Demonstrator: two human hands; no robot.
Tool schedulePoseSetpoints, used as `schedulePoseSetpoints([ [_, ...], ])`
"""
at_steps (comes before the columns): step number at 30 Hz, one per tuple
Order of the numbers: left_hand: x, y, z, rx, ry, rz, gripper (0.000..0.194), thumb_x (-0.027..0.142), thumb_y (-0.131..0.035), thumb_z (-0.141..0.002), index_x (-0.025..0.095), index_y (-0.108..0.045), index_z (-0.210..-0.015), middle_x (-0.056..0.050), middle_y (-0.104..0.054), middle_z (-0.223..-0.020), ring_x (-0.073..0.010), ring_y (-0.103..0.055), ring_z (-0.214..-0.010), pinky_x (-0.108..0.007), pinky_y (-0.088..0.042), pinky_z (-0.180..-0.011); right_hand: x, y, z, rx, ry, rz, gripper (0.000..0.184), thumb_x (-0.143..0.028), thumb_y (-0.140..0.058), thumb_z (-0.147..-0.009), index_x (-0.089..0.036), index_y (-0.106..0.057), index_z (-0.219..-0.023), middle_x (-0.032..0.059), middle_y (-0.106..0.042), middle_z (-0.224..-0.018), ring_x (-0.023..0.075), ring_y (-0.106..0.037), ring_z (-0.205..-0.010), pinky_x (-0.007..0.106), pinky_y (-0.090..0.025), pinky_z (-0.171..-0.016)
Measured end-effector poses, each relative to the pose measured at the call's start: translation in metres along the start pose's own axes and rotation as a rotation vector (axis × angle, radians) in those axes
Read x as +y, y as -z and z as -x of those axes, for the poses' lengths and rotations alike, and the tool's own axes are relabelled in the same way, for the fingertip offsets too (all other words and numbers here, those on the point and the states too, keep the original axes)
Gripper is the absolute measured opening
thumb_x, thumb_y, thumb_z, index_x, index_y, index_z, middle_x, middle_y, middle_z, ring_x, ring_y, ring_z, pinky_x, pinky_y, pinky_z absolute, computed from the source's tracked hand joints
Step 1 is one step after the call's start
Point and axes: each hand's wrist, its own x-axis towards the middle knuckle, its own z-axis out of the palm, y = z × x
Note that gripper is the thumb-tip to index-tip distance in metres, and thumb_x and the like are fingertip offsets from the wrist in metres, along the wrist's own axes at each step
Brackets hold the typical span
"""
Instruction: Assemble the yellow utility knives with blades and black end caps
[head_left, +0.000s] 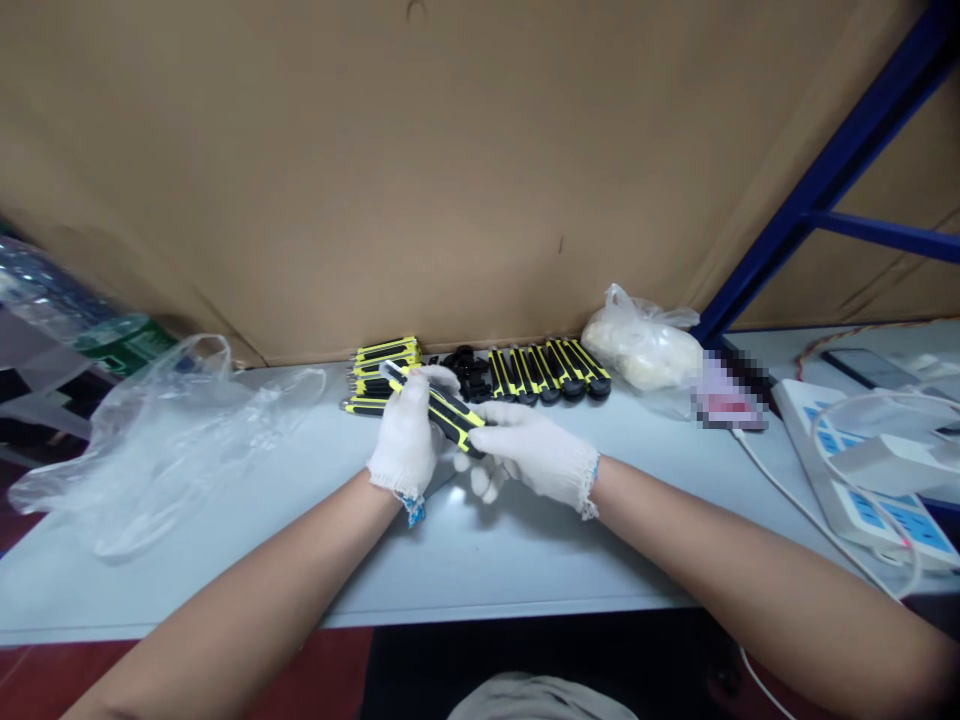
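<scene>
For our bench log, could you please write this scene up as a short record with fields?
Left hand: white knit glove, gripping a yellow-and-black utility knife
Right hand: white knit glove, holding the same knife at its other end
Nearest things: row of matching knives, small black parts
Surface: pale grey table
Also on table: clear plastic bag, bag of white material, power strip
Behind: cardboard sheet

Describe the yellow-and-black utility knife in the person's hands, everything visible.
The utility knife has a slim black body with yellow stripes and looks like plastic, with a pale tip at its far end. It lies diagonally, far end up-left, gripped by the white-gloved left hand, its near end against the right hand.
</scene>
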Motion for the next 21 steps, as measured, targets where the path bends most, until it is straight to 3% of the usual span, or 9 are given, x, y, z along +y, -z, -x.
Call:
schedulePoseSetpoints([
  [3, -0.001, -0.002, 0.004, -0.155, -0.059, 0.019, 0.071, 0.091, -0.063, -0.083, 0.020, -0.068, -0.081, -0.007, -0.069, -0.079, -0.0210, -0.069, -0.072, -0.034, -0.060, -0.068, 0.008, -0.015, 0.002, -0.019, -0.056, 0.008, 0.022, -0.037, -0.071, -0.093, -0.022, -0.055, -0.097, 0.0023, -0.075, -0.075, 0.0161, -0.069, -0.050, 0.027, -0.060, -0.046],
  [6, -0.003, 0.001, 0.008, -0.296, -0.062, -0.045, 0.081, 0.098, -0.051, -0.083, 0.018, -0.065, -0.077, -0.009, -0.069, -0.079, -0.0209, -0.069, -0.069, -0.034, -0.061, -0.065, 0.012, -0.029, 0.003, 0.063, -0.091, 0.076, 0.026, -0.043, -0.067, -0.099, -0.021, -0.056, -0.090, 0.0030, -0.073, -0.068, 0.0160, -0.066, -0.044, 0.026, -0.058, -0.041],
  [8, -0.004, 0.006, 0.011, -0.362, -0.003, -0.173, 0.086, 0.100, -0.042, -0.084, 0.018, -0.067, -0.085, -0.007, -0.068, -0.074, -0.0162, -0.062, -0.054, -0.030, -0.055, -0.050, 0.013, -0.033, 0.001, 0.129, -0.069, 0.064, 0.020, -0.037, -0.066, -0.099, -0.019, -0.060, -0.091, 0.0044, -0.074, -0.071, 0.0164, -0.069, -0.049, 0.027, -0.061, -0.045],
  [10, -0.004, 0.012, 0.012, -0.409, 0.057, -0.327, 0.088, 0.098, -0.038, -0.088, 0.017, -0.070, -0.098, 0.000, -0.059, -0.060, -0.0104, -0.043, -0.036, -0.025, -0.039, -0.035, 0.014, -0.032, -0.002, 0.161, 0.009, 0.006, 0.010, -0.027, -0.067, -0.095, -0.019, -0.062, -0.096, 0.0049, -0.076, -0.077, 0.0171, -0.074, -0.060, 0.028, -0.066, -0.055],
  [12, -0.002, 0.014, 0.012, -0.424, 0.045, -0.422, 0.083, 0.093, -0.042, -0.092, 0.017, -0.069, -0.111, 0.004, -0.053, -0.055, -0.0083, -0.033, -0.033, -0.023, -0.031, -0.032, 0.015, -0.029, -0.004, 0.158, 0.099, -0.065, 0.015, -0.022, -0.069, -0.090, -0.019, -0.064, -0.103, 0.0036, -0.076, -0.083, 0.0169, -0.076, -0.068, 0.030, -0.068, -0.065],
  [14, 0.001, 0.013, 0.009, -0.393, -0.058, -0.462, 0.072, 0.085, -0.049, -0.096, 0.018, -0.068, -0.115, 0.003, -0.058, -0.062, -0.0092, -0.042, -0.040, -0.023, -0.039, -0.039, 0.016, -0.023, -0.006, 0.167, 0.152, -0.121, 0.023, -0.021, -0.071, -0.086, -0.020, -0.063, -0.108, 0.0018, -0.075, -0.086, 0.0157, -0.075, -0.068, 0.031, -0.068, -0.065],
  [17, 0.005, 0.010, 0.004, -0.346, -0.202, -0.532, 0.055, 0.070, -0.055, -0.102, 0.018, -0.067, -0.114, -0.002, -0.067, -0.076, -0.0140, -0.058, -0.058, -0.027, -0.053, -0.057, 0.016, -0.016, -0.007, 0.236, 0.192, -0.157, 0.022, -0.027, -0.075, -0.087, -0.021, -0.061, -0.104, -0.0013, -0.071, -0.082, 0.0124, -0.066, -0.058, 0.027, -0.063, -0.053],
  [21, 0.004, 0.010, 0.004, -0.344, -0.244, -0.622, 0.038, 0.051, -0.057, -0.105, 0.017, -0.069, -0.117, -0.005, -0.071, -0.084, -0.0181, -0.066, -0.074, -0.030, -0.057, -0.069, 0.019, -0.008, -0.010, 0.273, 0.184, -0.179, 0.031, -0.050, -0.070, -0.097, -0.021, -0.058, -0.098, -0.0031, -0.064, -0.065, 0.0126, -0.056, -0.042, 0.025, -0.052, -0.037],
])
